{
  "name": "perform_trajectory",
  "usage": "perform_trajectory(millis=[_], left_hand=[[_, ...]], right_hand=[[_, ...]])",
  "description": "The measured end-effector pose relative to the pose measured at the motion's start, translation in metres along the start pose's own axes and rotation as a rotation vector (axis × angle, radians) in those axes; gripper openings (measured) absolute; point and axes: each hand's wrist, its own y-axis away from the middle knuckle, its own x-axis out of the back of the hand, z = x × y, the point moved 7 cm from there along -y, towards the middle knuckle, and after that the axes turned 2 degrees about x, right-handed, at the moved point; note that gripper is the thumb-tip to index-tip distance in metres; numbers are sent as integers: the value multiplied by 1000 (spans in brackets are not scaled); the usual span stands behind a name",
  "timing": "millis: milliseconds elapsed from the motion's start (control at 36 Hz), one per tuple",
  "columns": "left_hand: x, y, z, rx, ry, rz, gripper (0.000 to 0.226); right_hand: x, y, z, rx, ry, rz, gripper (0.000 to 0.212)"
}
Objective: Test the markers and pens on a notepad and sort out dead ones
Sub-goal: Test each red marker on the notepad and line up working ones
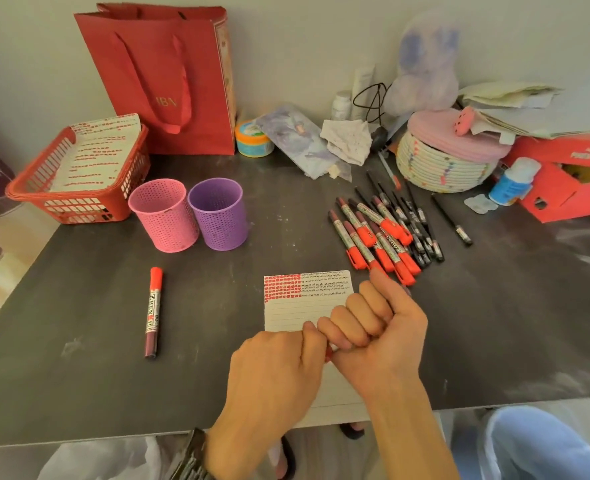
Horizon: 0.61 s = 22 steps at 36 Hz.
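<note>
Gripping a marker in both fists just over the near part of the notepad: left hand curled round one end, right hand wrapped round the other, fingers of both closed tight, knuckles touching. Probably pulling a cap off or pushing one on; cannot tell which.

Filled on the notepad: the top few lines, red blotches at left, small black scribbles at right. Blank below that. Judging by this, well into the testing, yet far from finished.

Waiting beyond the right hand, a pile on the counter: red-capped markers in front, thin black pens behind, one pen lying apart to the right. Most likely untested, though no way of knowing. Left of the notepad, well apart, a lone marker, capped, perhaps already sorted; working or dead, impossible to say. Behind it, a pink cup and a purple cup side by side, nothing poking out of either. Further back left, a basket holding sheets covered in rows of red marks.

Hidden inside the fists: nearly all of the held marker, tip and cap included, bar a sliver of red between the hands. Covered by the hands: the notepad's near edge. Too small to read: the labels on the piled markers.
</note>
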Motion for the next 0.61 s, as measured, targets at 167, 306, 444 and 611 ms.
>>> perform_trajectory(millis=[167,306,444,611], left_hand=[[22,-3,-58,178,376,-124,68],[30,-25,-68,85,447,-52,69],[26,-56,-76,-34,175,21,27],[17,-75,-78,-156,8,-14,44]], right_hand=[[23,-6,-60,98,29,-86,53],[47,-11,-46,47,63,43,39],[65,-5,-37,-2,213,187,56],[58,-12,-30,-63,405,264,70]])
